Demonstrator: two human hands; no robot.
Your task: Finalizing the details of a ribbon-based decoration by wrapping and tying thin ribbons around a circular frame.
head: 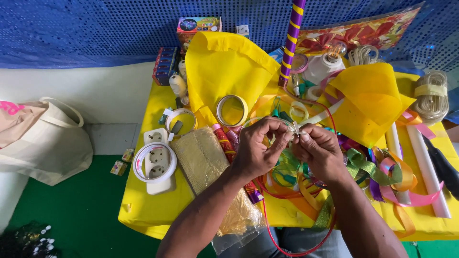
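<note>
head cam, looking straight down: both hands meet over the middle of a low yellow table (143,210). the left hand (258,153) and right hand (319,152) are each pinched tight on a small white strip (297,129), fingertips nearly touching, held just above the ribbon pile. looks like tape or a thin tie, too small to tell which. a red wire (267,224) loops down off the table edge toward the lap and seems to run up to the hands. my guess is it's mid-job: the strip isn't wrapped round or stuck to anything yet, and loose ribbons (382,172), a tape roll (232,111) and folded yellow paper (224,67) lie all around. white power strip (157,165) sits off to the left.
</note>
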